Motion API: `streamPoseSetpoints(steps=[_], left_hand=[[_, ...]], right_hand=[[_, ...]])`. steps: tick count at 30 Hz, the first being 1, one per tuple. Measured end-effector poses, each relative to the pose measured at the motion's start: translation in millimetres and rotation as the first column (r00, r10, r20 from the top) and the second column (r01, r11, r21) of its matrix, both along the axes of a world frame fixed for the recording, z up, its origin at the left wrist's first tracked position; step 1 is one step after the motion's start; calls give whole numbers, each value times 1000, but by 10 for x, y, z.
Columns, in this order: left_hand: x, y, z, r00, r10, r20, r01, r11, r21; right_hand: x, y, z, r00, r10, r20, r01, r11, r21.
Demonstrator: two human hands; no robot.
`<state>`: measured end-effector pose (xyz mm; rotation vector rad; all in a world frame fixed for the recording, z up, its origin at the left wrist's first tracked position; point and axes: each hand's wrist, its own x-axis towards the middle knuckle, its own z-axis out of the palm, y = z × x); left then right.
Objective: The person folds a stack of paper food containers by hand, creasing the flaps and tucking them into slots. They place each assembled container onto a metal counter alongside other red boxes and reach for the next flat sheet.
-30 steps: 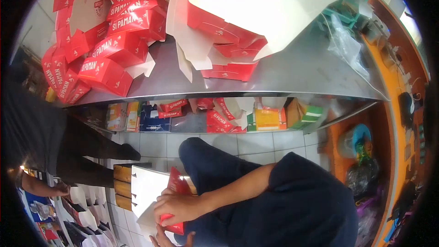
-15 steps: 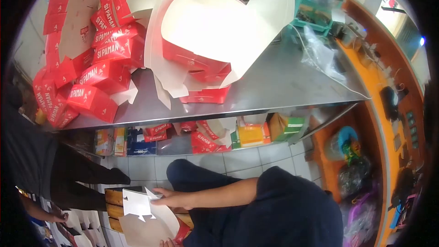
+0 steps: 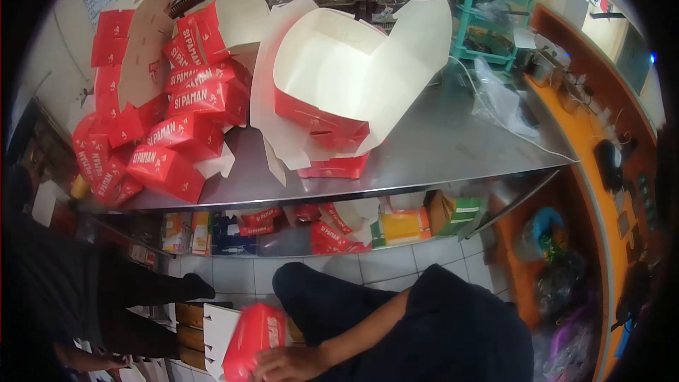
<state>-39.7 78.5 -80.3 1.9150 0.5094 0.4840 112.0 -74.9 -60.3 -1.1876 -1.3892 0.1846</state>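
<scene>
A red SI PAMAN food carton [image 3: 254, 339] is low in the view, in front of my dark-clothed knees, its printed side facing up. My right hand [image 3: 290, 363] comes in from the right, with the fingers curled against the carton's lower printed edge. A white notched cardboard flap [image 3: 221, 336] spreads out along the carton's left side. My left hand is out of view. Beneath and behind the flap are wooden slats [image 3: 189, 337].
Folded red cartons [image 3: 205, 102] are piled on the steel table [image 3: 424, 124], beside large nested open cartons [image 3: 322, 110]. More boxes [image 3: 403, 226] fill the shelf below. Another person [image 3: 67, 304] stands at the left. An orange counter [image 3: 590, 163] runs along the right.
The carton has turned from its pale inside to its red printed outside. My right hand has moved down onto it, and my left fingers have left the view. The camera view has tilted upward slightly.
</scene>
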Motion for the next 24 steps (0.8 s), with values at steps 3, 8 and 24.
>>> streamPoseSetpoints(steps=[3,8,24], left_hand=[[151,26,-146,988,132,-78,-153,841,-519],[416,-83,263,947,293,-134,-245,382,-891],[210,-395,466,764,636,112,-222,422,-879]], right_hand=[[69,106,-249,980,-17,-197,17,1000,1],[531,-192,-187,929,-2,371,58,988,-140],[209,122,345,997,75,11,-73,988,-137]])
